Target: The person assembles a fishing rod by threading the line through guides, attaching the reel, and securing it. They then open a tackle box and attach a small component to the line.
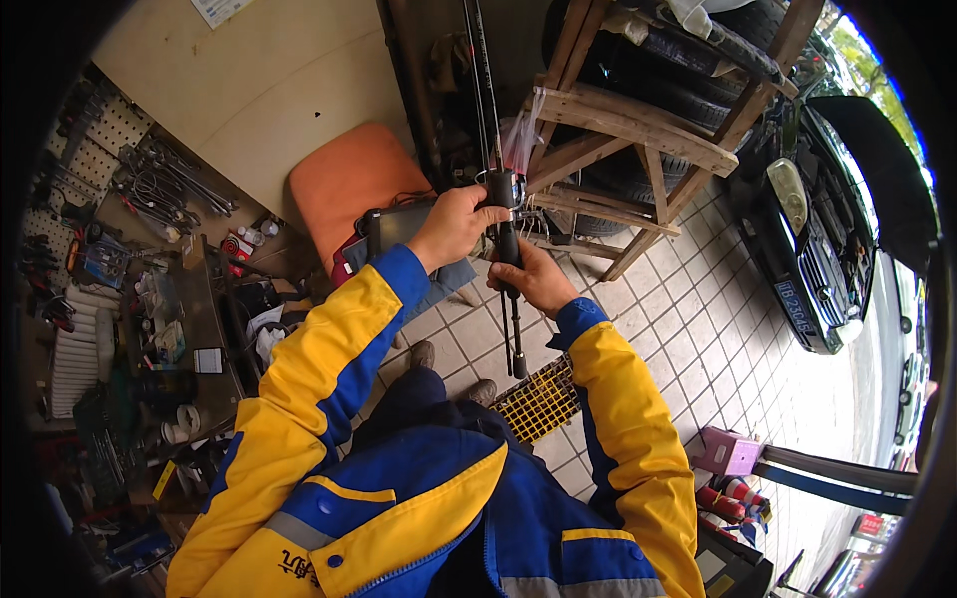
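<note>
A black fishing rod [483,80] is held upright in front of me, its shaft running up past the upper edge of the view. My left hand [455,227] is closed around it near the reel [516,189], thumb lying across the dark grip. Just below, my right hand [539,278] wraps the handle, with the fingers partly hidden behind it. The thin lower end of the handle [518,359] sticks out beneath my hands, above the tiled floor.
Behind the rod stand an orange chair [359,189] and a wooden rack [638,130] with tyres. To the left is a cluttered workbench [204,329] with tools. A car with its bonnet raised [822,229] stands at right; a yellow floor grate [538,401] lies near my feet.
</note>
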`<state>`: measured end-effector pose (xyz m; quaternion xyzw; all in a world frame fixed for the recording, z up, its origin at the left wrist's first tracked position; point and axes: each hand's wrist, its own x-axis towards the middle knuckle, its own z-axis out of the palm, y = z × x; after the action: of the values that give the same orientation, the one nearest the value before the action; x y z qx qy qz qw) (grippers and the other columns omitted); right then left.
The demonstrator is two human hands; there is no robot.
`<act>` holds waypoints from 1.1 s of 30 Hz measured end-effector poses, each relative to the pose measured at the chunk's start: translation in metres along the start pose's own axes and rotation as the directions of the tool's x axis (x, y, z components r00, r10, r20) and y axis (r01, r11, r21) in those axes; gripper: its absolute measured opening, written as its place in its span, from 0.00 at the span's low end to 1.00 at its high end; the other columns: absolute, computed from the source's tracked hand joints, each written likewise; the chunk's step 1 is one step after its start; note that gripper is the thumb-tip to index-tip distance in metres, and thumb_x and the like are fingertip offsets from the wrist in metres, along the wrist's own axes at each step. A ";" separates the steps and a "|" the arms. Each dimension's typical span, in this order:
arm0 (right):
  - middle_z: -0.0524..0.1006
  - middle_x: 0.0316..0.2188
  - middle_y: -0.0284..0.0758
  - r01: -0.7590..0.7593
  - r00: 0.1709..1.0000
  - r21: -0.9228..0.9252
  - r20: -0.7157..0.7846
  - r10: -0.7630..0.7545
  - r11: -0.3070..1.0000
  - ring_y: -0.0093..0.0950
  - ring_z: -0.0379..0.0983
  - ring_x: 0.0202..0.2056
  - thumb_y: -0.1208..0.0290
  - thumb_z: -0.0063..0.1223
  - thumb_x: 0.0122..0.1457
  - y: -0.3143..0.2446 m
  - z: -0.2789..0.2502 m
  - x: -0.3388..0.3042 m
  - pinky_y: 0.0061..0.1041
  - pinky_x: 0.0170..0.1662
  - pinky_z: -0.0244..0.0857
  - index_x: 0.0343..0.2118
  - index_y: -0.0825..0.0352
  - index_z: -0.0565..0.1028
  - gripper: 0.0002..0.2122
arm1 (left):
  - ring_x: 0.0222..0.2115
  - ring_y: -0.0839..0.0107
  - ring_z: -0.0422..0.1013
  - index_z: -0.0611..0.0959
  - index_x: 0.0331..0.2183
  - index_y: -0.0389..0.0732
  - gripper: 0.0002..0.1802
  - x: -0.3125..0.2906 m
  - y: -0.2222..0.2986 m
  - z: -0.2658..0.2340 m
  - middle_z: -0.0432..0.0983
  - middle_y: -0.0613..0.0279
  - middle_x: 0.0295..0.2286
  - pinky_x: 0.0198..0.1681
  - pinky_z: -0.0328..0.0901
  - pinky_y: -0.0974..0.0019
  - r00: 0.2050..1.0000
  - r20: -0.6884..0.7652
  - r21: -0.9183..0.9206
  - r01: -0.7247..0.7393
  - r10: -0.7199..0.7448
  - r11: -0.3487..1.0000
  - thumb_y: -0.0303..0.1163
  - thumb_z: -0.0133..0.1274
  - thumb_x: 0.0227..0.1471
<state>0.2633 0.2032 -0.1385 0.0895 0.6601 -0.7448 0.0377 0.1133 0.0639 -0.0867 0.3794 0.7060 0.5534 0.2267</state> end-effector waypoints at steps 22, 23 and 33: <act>0.82 0.31 0.47 -0.130 0.926 -0.665 -0.347 -0.150 0.736 0.40 0.80 0.30 0.62 0.59 0.64 0.008 0.008 0.114 0.38 0.36 0.71 0.39 0.70 0.78 0.14 | 0.39 0.40 0.74 0.82 0.37 0.35 0.17 -0.067 -0.165 0.035 0.78 0.41 0.34 0.42 0.68 0.47 0.982 0.067 0.266 0.152 -0.175 0.952 0.41 0.61 0.56; 0.83 0.29 0.43 -0.143 0.936 -0.572 -0.342 -0.077 0.808 0.31 0.79 0.28 0.65 0.58 0.65 0.011 0.007 0.121 0.31 0.33 0.71 0.38 0.72 0.77 0.12 | 0.38 0.40 0.74 0.81 0.37 0.34 0.16 -0.069 -0.172 0.035 0.77 0.42 0.33 0.42 0.68 0.47 0.988 0.047 0.258 0.133 -0.150 0.957 0.39 0.62 0.56; 0.83 0.28 0.44 -0.261 0.954 -0.473 -0.258 0.152 0.841 0.37 0.80 0.29 0.69 0.63 0.58 0.044 -0.004 0.193 0.33 0.34 0.71 0.37 0.71 0.80 0.10 | 0.39 0.41 0.73 0.79 0.36 0.35 0.14 -0.038 -0.234 0.017 0.76 0.43 0.34 0.44 0.67 0.47 0.959 0.060 0.109 0.271 -0.279 0.956 0.37 0.61 0.57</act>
<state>0.0818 0.2132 -0.2168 0.2256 0.8175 -0.5252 0.0703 0.0820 0.0208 -0.3187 0.3089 0.7696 0.4659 0.3085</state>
